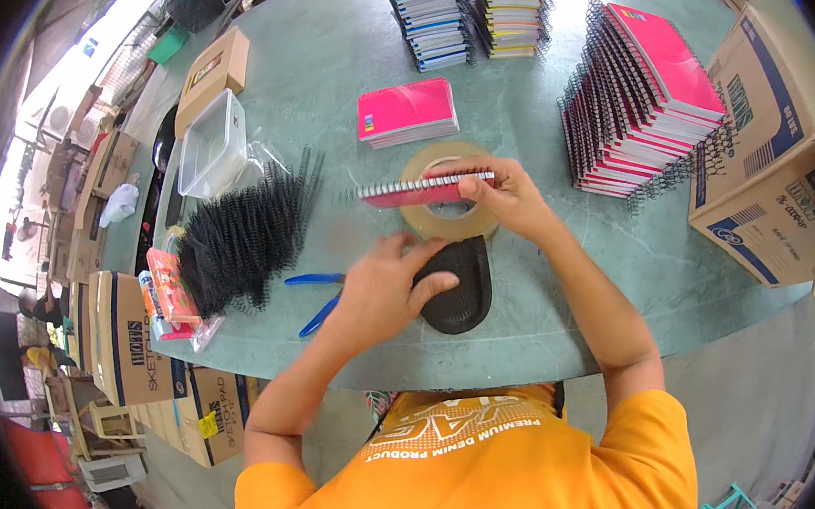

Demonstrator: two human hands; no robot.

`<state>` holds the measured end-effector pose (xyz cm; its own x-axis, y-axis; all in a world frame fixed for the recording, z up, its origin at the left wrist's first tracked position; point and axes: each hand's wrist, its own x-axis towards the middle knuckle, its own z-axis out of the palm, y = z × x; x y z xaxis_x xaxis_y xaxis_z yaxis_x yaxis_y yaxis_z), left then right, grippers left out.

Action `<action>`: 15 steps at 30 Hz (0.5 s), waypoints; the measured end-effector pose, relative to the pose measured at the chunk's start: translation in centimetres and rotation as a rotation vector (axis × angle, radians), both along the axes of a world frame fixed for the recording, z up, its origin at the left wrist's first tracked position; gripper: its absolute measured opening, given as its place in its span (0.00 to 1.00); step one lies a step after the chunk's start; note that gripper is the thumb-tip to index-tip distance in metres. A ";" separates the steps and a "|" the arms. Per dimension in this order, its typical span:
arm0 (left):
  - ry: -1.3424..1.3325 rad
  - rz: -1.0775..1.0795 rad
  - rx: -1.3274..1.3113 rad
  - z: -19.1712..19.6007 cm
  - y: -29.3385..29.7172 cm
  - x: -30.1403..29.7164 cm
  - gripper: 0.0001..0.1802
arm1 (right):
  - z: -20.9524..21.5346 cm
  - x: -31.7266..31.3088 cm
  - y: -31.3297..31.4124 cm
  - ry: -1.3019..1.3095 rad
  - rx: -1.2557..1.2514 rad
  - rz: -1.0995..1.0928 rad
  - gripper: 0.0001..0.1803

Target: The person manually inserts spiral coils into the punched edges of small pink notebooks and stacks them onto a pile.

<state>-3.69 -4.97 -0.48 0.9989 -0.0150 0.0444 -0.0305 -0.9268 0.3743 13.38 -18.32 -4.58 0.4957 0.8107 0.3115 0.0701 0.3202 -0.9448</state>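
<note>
Small notebook [422, 194], pink cover, white page edges. Held up off the table [538, 294], above the tape roll [448, 227], pinched at its right end by the right fingers [479, 191]. Tilted, bound edge up, right end slightly higher, pink cover toward the person. Dark wire coil [348, 195] runs through the holes along the bound edge; its loose end sticks out past the notebook's left end, blurred.

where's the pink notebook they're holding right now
In the head view, the held pink notebook is near the middle, in the right hand, hiding part of the tape roll.
</note>
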 end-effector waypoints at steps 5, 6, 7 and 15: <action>-0.535 -0.013 0.104 3.0 -0.4 4.2 0.19 | 0.4 -0.8 -0.2 0.058 0.051 -0.077 0.15; -0.584 -0.016 0.197 3.4 -0.4 5.1 0.19 | 0.5 -1.2 -0.2 0.065 0.074 -0.115 0.13; -0.488 -0.040 0.162 3.4 -0.1 5.6 0.18 | 0.6 -1.5 -0.3 0.119 0.069 -0.108 0.13; -0.502 -0.223 -0.143 1.3 -1.4 8.5 0.09 | -1.9 -0.8 -1.6 0.044 -0.132 -0.142 0.10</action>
<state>4.84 -6.37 0.80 0.8281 -0.1820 0.5302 -0.4262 -0.8189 0.3845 12.53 -19.92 -6.47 0.6189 0.7638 0.1831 0.0639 0.1833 -0.9810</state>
